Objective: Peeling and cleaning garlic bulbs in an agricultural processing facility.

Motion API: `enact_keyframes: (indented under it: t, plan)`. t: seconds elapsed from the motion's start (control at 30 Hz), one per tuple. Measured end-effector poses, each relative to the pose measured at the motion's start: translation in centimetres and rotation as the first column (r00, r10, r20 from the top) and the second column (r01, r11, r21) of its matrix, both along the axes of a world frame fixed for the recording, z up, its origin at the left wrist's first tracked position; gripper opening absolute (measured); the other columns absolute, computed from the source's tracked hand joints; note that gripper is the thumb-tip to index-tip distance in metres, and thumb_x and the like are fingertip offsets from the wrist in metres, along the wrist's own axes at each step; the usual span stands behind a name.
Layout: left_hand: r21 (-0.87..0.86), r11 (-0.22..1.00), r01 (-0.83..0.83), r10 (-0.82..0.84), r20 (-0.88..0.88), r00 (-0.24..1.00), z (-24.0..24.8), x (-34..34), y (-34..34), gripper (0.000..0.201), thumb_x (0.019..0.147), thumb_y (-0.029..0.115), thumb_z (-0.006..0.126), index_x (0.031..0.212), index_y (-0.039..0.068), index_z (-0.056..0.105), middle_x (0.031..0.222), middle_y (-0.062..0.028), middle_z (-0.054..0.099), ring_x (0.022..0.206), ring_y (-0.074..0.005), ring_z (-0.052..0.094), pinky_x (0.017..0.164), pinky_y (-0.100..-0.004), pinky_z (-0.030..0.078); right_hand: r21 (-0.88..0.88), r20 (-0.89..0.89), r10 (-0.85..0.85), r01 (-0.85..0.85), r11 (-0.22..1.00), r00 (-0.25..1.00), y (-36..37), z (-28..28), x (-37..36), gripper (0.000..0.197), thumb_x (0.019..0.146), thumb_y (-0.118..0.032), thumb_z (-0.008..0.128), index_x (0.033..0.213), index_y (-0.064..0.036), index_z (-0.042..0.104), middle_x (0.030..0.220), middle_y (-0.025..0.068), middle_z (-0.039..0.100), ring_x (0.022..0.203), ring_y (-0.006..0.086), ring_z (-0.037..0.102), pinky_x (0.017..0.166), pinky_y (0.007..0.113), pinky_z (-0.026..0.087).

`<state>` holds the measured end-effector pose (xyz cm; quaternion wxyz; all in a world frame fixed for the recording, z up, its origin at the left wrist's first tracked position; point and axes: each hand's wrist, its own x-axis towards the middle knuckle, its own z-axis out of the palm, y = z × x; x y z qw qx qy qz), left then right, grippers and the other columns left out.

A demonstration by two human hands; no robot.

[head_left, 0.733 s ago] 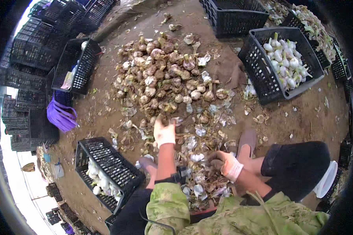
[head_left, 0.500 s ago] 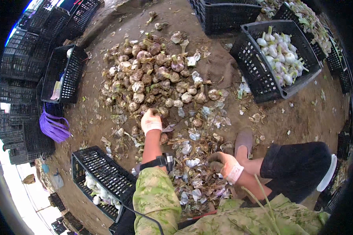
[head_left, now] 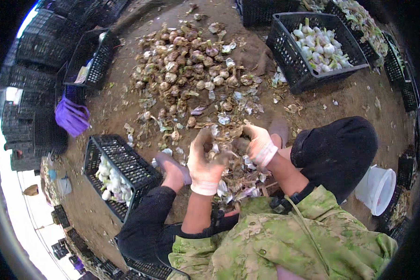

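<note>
Both my hands wear pale gloves with darkened fingers and are held close together over a litter of dry garlic skins (head_left: 235,179). My left hand (head_left: 205,163) is curled, its fingers and thumb bent around something blurred that I cannot make out. Facing it, my right hand (head_left: 258,142) has its fingers bent inward; what they hold is hidden and smeared. Beyond the hands lies a heap of unpeeled garlic bulbs (head_left: 177,63), brownish and purple with dirt and roots. A few loose bulbs lie at its near edge.
A black crate (head_left: 287,63) of cleaned white garlic stands at the far right. Another black crate (head_left: 137,168), tilted and holding white garlic, is at my left. Purple strapping (head_left: 71,114) hangs by stacked crates. A white bucket (head_left: 375,189) sits beside my right knee.
My left hand has drawn back from the near edge of the heap toward me and now meets my right hand. The right hand has risen slightly forward and left. The view has shifted.
</note>
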<state>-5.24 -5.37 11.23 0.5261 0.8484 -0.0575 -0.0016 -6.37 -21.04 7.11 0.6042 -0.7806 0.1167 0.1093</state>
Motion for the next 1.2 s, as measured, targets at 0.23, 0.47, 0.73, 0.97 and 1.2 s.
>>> enact_keyframes:
  t: [0.23, 0.47, 0.73, 0.97, 1.2]
  plan:
    - [0.217, 0.975, 0.040, -0.074, 0.151, 0.986, 1.4, -4.7, 0.5, 0.069, 0.053, 0.012, 0.080, 0.114, 0.003, 0.050, 0.098, -0.0154, 0.060, 0.089, -0.0314, 0.059, 0.078, -0.0366, 0.048, 0.557, 0.060, 0.052, -0.077, 0.827, 0.997, 1.3, 3.2, -2.5, 0.028, 0.079, -0.022, 0.067, 0.095, -0.0011, 0.057, 0.087, 0.0036, 0.062, 0.081, 0.0102, 0.056, 0.069, 0.027, 0.047]
    - [0.347, 0.937, -0.030, -0.100, 0.351, 0.931, 1.8, -4.5, 1.1, 0.054, 0.062, 0.007, 0.069, 0.113, 0.003, 0.053, 0.098, -0.0178, 0.059, 0.085, -0.0361, 0.059, 0.074, -0.0385, 0.049, 0.732, -0.096, 0.048, 0.038, 0.681, 0.994, 2.0, 2.5, -2.5, 0.018, 0.080, -0.012, 0.066, 0.093, -0.0032, 0.057, 0.087, 0.0039, 0.060, 0.080, 0.0132, 0.057, 0.072, 0.029, 0.047]
    - [-0.388, 0.922, -0.019, -0.082, -0.241, 0.967, 0.7, -4.9, 2.5, 0.050, 0.070, 0.011, 0.073, 0.114, -0.001, 0.051, 0.093, -0.0068, 0.060, 0.081, -0.0151, 0.058, 0.072, -0.0287, 0.048, 0.650, -0.059, 0.227, -0.136, 0.747, 0.972, 1.3, 4.0, -2.5, 0.029, 0.078, -0.013, 0.067, 0.103, -0.0013, 0.057, 0.099, 0.0077, 0.061, 0.086, 0.0153, 0.060, 0.076, 0.028, 0.048]
    - [-0.672, 0.740, -0.032, -0.135, -0.195, 0.972, -0.4, -5.7, 1.6, 0.045, 0.082, 0.028, 0.066, 0.115, 0.003, 0.047, 0.093, -0.0056, 0.054, 0.070, -0.0103, 0.052, 0.062, -0.0253, 0.045, 0.705, -0.270, 0.122, 0.110, 0.700, 0.955, 1.8, 3.5, -3.1, 0.017, 0.083, -0.004, 0.056, 0.099, -0.0015, 0.059, 0.096, 0.0081, 0.064, 0.084, 0.0178, 0.062, 0.073, 0.028, 0.049]
    - [-0.018, 0.987, 0.159, -0.143, 0.352, 0.925, 0.1, -4.4, 1.6, 0.058, 0.055, 0.004, 0.074, 0.109, 0.003, 0.053, 0.105, -0.0135, 0.053, 0.097, -0.0290, 0.053, 0.082, -0.0360, 0.046, 0.705, -0.177, 0.132, 0.032, 0.709, 0.975, 0.9, 0.6, -4.3, 0.025, 0.085, -0.004, 0.044, 0.107, -0.0053, 0.057, 0.101, 0.0083, 0.064, 0.091, 0.0180, 0.060, 0.088, 0.030, 0.042]
